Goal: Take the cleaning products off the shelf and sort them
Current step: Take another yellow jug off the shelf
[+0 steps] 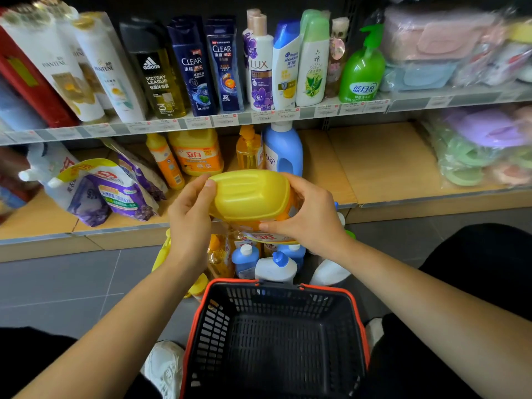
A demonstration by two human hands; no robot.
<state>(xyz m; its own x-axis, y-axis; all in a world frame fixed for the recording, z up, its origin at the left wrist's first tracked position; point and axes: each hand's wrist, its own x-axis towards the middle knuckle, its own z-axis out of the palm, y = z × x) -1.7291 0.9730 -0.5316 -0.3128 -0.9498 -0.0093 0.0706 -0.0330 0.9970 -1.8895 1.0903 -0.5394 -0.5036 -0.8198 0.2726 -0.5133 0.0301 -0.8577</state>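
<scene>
Yellow jug mid-air

It was tipped with its base toward the camera, above bottles on the floor; more jugs and pouches sat on the shelf.

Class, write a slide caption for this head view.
Both hands, left and right, hold a yellow jug above a basket.

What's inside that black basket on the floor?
Nothing visible: the basket shows only its bare slotted bottom. The bottles stand on the floor beyond its far rim. Its nearest corner is cut off by the frame.
</scene>
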